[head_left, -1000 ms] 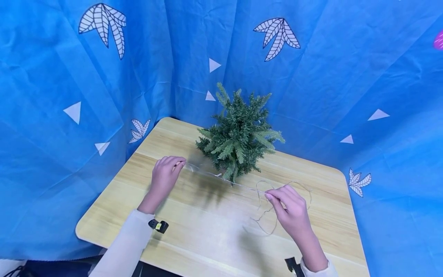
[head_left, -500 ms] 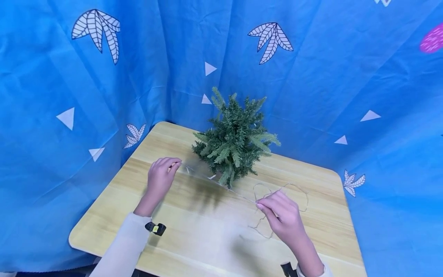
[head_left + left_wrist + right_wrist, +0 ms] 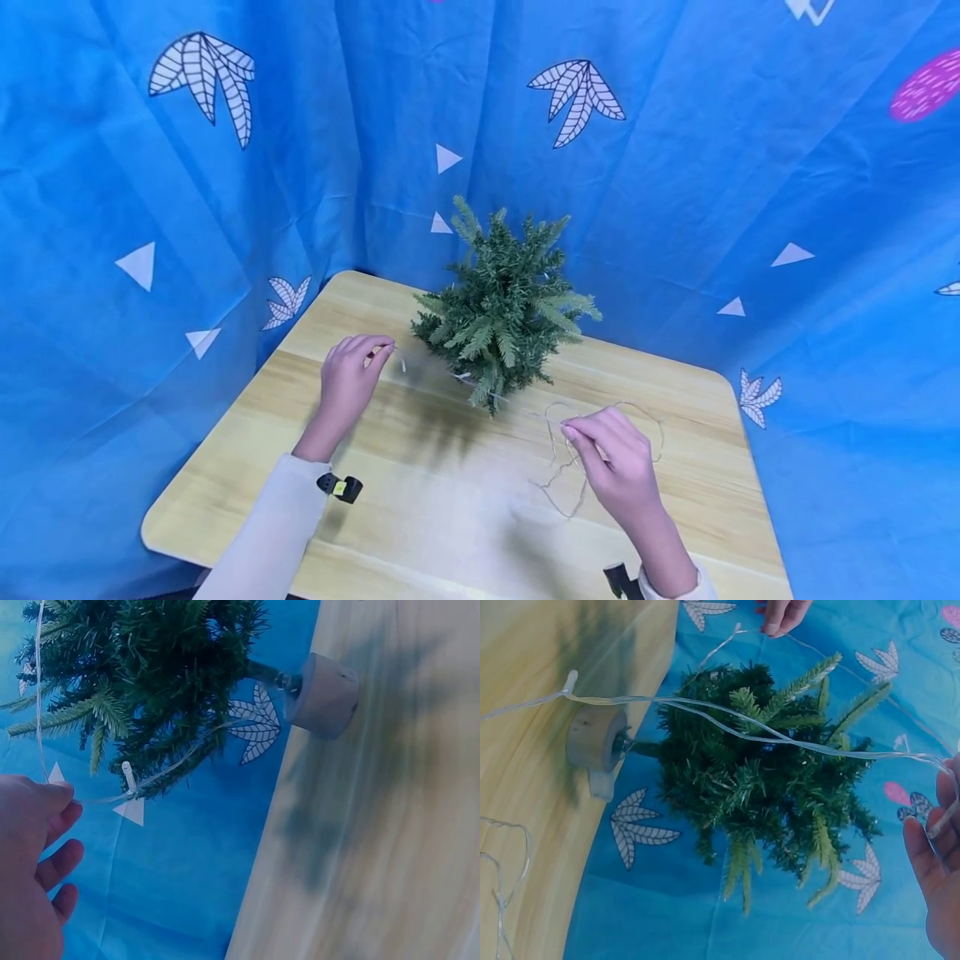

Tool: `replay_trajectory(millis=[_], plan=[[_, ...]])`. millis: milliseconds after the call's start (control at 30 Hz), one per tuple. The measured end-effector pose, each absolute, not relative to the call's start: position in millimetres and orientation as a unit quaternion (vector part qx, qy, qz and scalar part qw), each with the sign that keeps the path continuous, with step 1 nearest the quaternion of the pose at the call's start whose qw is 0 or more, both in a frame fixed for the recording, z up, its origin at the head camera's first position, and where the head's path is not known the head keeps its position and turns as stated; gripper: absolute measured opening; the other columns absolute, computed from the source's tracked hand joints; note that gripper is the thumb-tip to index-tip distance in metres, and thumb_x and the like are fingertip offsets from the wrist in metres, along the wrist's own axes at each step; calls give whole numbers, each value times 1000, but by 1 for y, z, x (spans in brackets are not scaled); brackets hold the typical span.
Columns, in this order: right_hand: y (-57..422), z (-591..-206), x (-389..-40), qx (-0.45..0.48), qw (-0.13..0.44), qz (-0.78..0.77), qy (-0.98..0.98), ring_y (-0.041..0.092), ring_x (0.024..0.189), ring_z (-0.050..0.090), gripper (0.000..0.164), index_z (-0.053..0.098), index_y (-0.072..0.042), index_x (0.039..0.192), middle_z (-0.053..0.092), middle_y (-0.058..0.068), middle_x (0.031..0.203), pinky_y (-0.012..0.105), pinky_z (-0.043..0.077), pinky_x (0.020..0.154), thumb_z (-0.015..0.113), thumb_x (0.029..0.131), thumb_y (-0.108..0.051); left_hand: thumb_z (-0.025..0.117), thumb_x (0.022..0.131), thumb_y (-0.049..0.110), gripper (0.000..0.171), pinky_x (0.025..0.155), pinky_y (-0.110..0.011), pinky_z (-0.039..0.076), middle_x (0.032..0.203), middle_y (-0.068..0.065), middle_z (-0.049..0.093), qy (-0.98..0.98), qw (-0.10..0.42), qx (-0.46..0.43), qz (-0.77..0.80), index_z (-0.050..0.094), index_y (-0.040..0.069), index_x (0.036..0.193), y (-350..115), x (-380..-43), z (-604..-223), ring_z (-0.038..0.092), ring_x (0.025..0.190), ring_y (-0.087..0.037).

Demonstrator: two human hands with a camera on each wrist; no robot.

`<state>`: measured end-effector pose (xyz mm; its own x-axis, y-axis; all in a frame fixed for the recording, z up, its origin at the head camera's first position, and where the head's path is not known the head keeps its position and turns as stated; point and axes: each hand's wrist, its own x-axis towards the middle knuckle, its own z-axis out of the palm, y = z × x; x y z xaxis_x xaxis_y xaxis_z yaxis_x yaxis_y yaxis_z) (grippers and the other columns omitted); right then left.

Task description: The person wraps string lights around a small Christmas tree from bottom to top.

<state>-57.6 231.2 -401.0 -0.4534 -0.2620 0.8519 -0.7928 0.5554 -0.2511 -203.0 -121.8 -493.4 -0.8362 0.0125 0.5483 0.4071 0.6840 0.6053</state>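
Note:
A small artificial Christmas tree [image 3: 502, 312] stands upright on a round wooden base [image 3: 324, 696]. My left hand [image 3: 352, 379], left of the tree, pinches a clear wire of string lights [image 3: 180, 759] between thumb and forefinger; its other fingers are loosely bent in the left wrist view. A small white bulb [image 3: 129, 778] sits on the wire just past the fingertips. To the right and in front of the tree, my right hand [image 3: 618, 458] pinches the same string. Between the hands the wire runs past the tree's near lower branches.
More of the wire lies in loose loops [image 3: 573, 487] on the wooden table [image 3: 420, 508], under and beside the right hand. A blue patterned curtain [image 3: 660, 208] hangs close behind the tree and along both sides.
The stretch of wire between my hands has gone from nearly straight to slacker, with a bulb now dangling by the left fingertips. The head view has shifted slightly; both hands keep their pinch.

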Motion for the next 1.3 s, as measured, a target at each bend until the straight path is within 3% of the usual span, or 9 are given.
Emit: replay_trajectory(millis=[300, 767, 1300], plan=[[237, -400, -60, 305, 417, 324, -792, 14, 67, 53, 30, 75, 0, 87, 67, 3, 73, 19, 41, 62, 61, 102, -22, 72, 95, 22, 13, 83, -45, 47, 103, -5, 77, -879, 273, -115, -373, 77, 16, 105, -115, -216, -488, 66, 83, -23], [250, -411, -65, 269, 416, 334, -802, 13, 69, 55, 28, 75, -1, 88, 66, 4, 73, 17, 44, 65, 64, 100, -24, 73, 95, 22, 13, 81, -45, 46, 101, -5, 77, -873, 282, -106, -384, 77, 15, 104, -109, -225, -479, 66, 84, -24], [257, -418, -64, 235, 406, 334, -817, 13, 73, 55, 9, 75, 0, 90, 68, 3, 76, 16, 44, 68, 73, 92, -9, 71, 96, 23, 14, 80, -45, 48, 104, -5, 77, -881, 268, -124, -369, 77, 15, 105, -100, -247, -474, 67, 85, -25]])
